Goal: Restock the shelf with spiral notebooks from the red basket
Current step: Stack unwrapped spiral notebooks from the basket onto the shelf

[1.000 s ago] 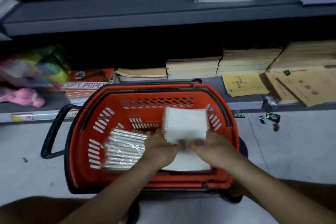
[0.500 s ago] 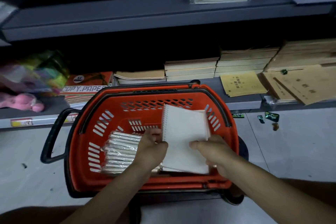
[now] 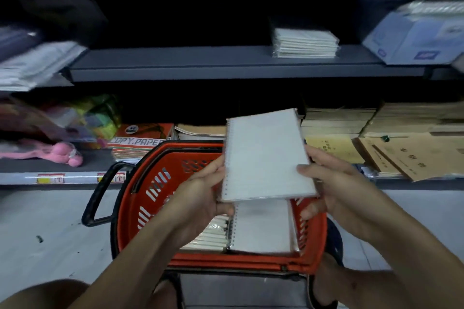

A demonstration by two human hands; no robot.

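Watching remotely: the left hand [image 3: 200,198] is pinching the spiral edge of a white notebook [image 3: 266,155], and the right hand [image 3: 334,183] is clamping the opposite edge, probably so it stays flat. It's hanging above the red basket [image 3: 155,183], clear of the notebooks [image 3: 261,226] lying inside. I'm guessing it's going up to the stack [image 3: 305,42] on the grey shelf [image 3: 200,63].

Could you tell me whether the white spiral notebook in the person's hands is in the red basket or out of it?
Out: the white spiral notebook is held above the red plastic basket's rim by the left hand and right hand.
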